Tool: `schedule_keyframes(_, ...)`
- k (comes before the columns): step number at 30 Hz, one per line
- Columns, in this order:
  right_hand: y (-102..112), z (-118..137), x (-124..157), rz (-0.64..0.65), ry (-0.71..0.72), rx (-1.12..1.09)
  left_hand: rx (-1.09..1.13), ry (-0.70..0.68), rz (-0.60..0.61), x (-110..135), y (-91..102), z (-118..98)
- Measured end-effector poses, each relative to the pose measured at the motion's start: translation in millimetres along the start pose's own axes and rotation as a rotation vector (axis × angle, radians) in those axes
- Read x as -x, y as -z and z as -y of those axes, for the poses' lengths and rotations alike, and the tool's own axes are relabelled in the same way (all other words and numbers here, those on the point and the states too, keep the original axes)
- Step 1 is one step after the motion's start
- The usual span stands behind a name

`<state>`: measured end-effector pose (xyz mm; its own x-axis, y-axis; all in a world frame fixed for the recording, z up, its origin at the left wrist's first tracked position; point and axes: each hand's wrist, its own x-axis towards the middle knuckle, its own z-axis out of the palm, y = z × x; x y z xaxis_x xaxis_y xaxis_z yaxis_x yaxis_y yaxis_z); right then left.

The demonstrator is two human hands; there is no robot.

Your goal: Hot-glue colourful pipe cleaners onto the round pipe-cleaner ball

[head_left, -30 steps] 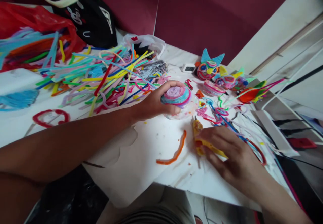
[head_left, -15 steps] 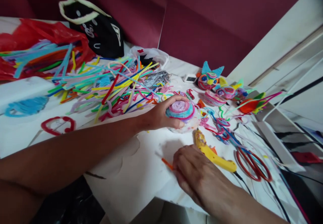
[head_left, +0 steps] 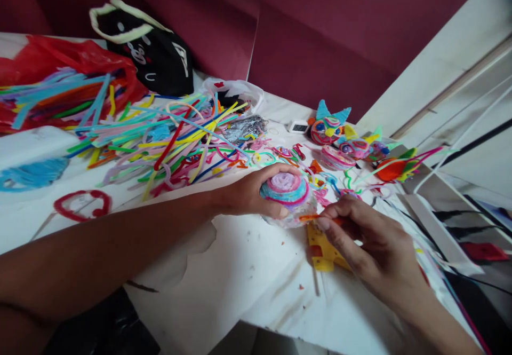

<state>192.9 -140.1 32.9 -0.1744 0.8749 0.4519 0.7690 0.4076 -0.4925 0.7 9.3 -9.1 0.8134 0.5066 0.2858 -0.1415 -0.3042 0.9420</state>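
Note:
My left hand (head_left: 262,189) is wrapped around a rounded ball (head_left: 294,189) coiled with lilac, blue and magenta pipe cleaner; its lower part looks pale and bare. Between thumb and fingertips, my right hand (head_left: 360,229) pinches an orange pipe cleaner (head_left: 308,218), whose tip is at the ball's lower right side. Whether that tip touches the ball I cannot tell. Beneath my right hand lies a yellow hot glue gun (head_left: 323,251), its handle mostly hidden by the hand.
Loose pipe cleaners (head_left: 180,136) are heaped at the left, beside a red plastic bag (head_left: 84,56) and a black cloth bag (head_left: 168,66). Finished-looking decorated balls (head_left: 328,131) stand at the back right, near a small white digital device (head_left: 298,126). A white rack (head_left: 436,227) borders the right.
My right hand has moved up and right, bringing the orange pipe cleaner from above the paper to the ball's side. It now covers part of the glue gun. The left hand keeps its hold.

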Motion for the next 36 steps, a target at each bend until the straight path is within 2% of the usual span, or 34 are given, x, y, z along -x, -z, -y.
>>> schedule_keyframes(8, -8.5, -1.6, -2.7, -0.109, 0.016, -0.067, -0.022, -0.026, 0.003, -0.7, -2.6, 3.5)
schedule_keyframes(18, -13.7, 0.9, -3.6, -0.175, 0.127, 0.102, -0.020, -0.077, 0.031, 0.2, -1.9, -0.6)
schedule_keyframes(24, -14.8, 5.5, -4.8, -0.192, 0.175, 0.198, 0.051, -0.029, 0.036, 1.4, -4.7, -3.8)
schedule_keyframes(36, -17.9, 7.7, -7.4, -0.187, 0.136, 0.141, 0.016, -0.046, 0.003, 1.4, -6.4, -5.6)
